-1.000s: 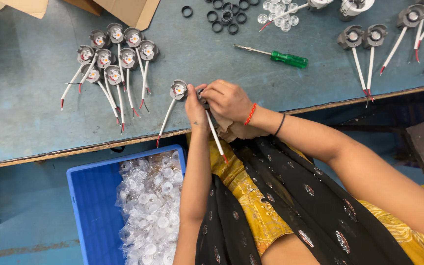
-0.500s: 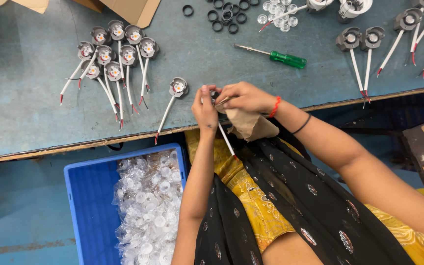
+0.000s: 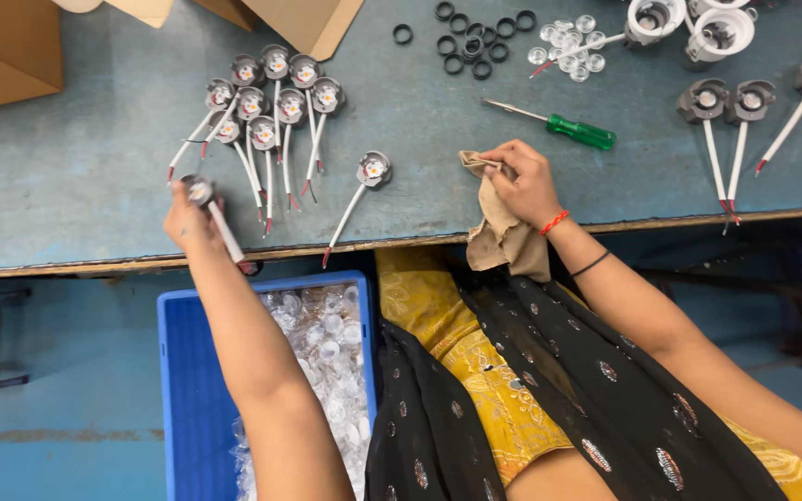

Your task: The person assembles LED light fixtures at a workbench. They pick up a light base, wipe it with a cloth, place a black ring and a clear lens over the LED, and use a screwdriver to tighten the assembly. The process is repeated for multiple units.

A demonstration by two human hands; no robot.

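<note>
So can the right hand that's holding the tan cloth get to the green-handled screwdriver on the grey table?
Probably yes: the right hand lies just beside the green-handled screwdriver, with bare table between, though the tan cloth fills its grip.

A cluster of wired lamp parts (image 3: pixel 266 102) lies on the table (image 3: pixel 67 176) just beyond the left hand (image 3: pixel 192 218); a screwdriver (image 3: pixel 563 127) rests beyond the right hand (image 3: pixel 522 181), a bin (image 3: pixel 178 390) below.
</note>
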